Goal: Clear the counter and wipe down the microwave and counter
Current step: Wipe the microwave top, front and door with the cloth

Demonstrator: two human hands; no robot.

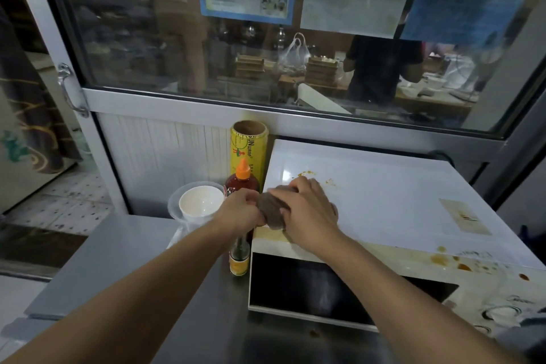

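Note:
A white microwave stands on the steel counter, its top marked with yellow crumbs near the back left and brown sauce spots at the front right. A brown cloth lies bunched at the top's front left corner. My left hand grips the cloth's left end. My right hand covers its right part, fingers curled over it and pressing it onto the microwave top.
Left of the microwave stand a yellow roll of cling wrap, a red sauce bottle with an orange cap, a small yellow-labelled bottle and a white bowl inside a clear container. A glass window runs behind the counter.

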